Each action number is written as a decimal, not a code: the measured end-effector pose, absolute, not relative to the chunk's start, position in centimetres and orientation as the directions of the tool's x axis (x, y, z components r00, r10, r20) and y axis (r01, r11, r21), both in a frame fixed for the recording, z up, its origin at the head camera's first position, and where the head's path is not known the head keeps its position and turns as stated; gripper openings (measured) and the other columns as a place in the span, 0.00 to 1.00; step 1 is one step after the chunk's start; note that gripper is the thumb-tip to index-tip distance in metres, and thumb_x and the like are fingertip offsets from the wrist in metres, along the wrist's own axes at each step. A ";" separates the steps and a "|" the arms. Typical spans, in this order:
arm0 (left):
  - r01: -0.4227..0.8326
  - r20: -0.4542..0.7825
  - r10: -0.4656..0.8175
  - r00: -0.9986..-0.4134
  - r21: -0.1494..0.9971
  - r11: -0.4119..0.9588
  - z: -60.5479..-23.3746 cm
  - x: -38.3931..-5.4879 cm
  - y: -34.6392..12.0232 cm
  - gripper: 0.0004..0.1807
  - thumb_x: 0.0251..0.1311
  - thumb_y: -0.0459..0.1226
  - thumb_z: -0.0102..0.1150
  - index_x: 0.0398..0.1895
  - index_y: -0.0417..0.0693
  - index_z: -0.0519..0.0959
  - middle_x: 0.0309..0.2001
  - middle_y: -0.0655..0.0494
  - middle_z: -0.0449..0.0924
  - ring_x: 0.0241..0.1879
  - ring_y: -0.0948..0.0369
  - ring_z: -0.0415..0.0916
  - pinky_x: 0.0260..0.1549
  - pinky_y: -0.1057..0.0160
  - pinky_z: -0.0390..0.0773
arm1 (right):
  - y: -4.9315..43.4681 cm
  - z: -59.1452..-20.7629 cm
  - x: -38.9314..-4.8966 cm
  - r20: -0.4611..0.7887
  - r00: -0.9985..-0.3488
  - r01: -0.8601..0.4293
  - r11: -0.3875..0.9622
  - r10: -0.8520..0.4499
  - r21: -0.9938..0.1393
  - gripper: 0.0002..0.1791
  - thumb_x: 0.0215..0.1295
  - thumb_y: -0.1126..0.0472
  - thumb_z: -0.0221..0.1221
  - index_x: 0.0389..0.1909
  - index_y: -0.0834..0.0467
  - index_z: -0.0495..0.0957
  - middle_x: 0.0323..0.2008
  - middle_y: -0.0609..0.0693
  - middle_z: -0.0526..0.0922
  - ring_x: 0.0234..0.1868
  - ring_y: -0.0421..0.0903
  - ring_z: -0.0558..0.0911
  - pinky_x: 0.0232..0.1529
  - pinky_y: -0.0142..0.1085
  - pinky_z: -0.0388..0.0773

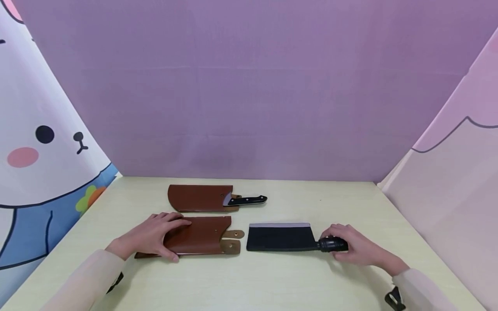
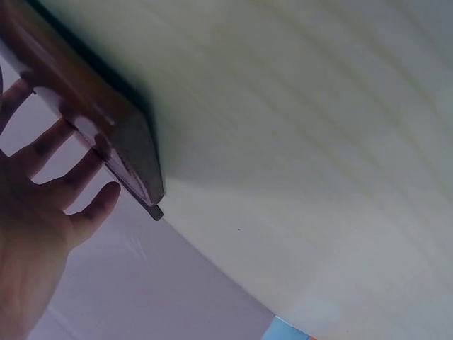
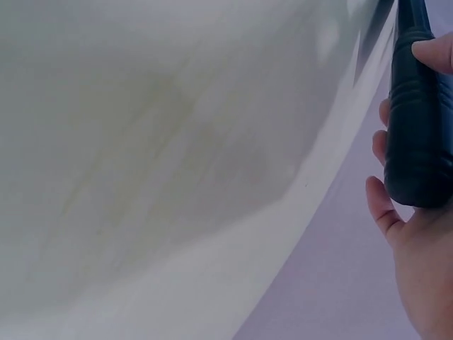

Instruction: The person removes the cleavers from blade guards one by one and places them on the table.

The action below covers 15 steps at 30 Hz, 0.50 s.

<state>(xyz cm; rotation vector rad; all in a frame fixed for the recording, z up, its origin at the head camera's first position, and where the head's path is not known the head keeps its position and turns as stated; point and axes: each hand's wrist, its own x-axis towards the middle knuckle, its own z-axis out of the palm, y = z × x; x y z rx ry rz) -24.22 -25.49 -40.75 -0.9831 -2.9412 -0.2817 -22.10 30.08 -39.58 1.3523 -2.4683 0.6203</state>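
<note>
My left hand [image 1: 157, 235] lies spread over the left part of a brown leather knife sheath [image 1: 204, 233], its thumb near the front edge. In the left wrist view the fingers [image 2: 71, 173] reach the side of the sheath [image 2: 78, 74]. A tan snap strap [image 1: 233, 234] sticks out from the sheath's right end. To the right, a cleaver [image 1: 280, 238] with a black blade points left toward the sheath's open end. My right hand [image 1: 355, 246] holds its black ribbed handle [image 3: 417, 127], the thumb on one side and fingers curled on the other.
Behind the front sheath lies a second brown sheath [image 1: 198, 198], with a knife in it whose black riveted handle [image 1: 249, 200] points right. All of this is on a pale wood-grain table [image 1: 249, 285]. A purple cloth backdrop [image 1: 249, 95] rises at the back, with printed cloth panels at both sides.
</note>
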 end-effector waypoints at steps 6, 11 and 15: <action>0.594 0.061 0.594 -0.802 0.174 0.785 -40.6 -24.2 -25.4 0.51 0.30 0.74 0.57 0.62 0.61 0.67 0.61 0.49 0.65 0.58 0.49 0.64 0.50 0.40 0.63 | 30.3 -39.9 -22.7 0.413 -0.533 -0.845 0.450 -0.738 -0.287 0.28 0.34 0.71 0.67 0.42 0.51 0.76 0.33 0.38 0.78 0.31 0.31 0.71 0.30 0.29 0.65; 0.592 0.046 0.595 -0.802 0.186 0.784 -40.5 -24.2 -25.4 0.52 0.29 0.74 0.57 0.62 0.61 0.67 0.61 0.48 0.64 0.59 0.48 0.64 0.51 0.40 0.62 | 30.4 -40.1 -23.1 0.420 -0.527 -0.848 0.426 -0.739 -0.315 0.28 0.34 0.72 0.68 0.42 0.53 0.76 0.33 0.41 0.78 0.30 0.33 0.72 0.29 0.30 0.65; 0.590 0.038 0.595 -0.803 0.189 0.785 -40.5 -24.3 -25.4 0.53 0.28 0.74 0.57 0.62 0.61 0.67 0.61 0.48 0.64 0.58 0.48 0.64 0.51 0.40 0.62 | 30.5 -40.2 -23.2 0.406 -0.533 -0.844 0.431 -0.742 -0.320 0.28 0.34 0.72 0.69 0.42 0.53 0.76 0.33 0.41 0.78 0.30 0.34 0.73 0.30 0.29 0.66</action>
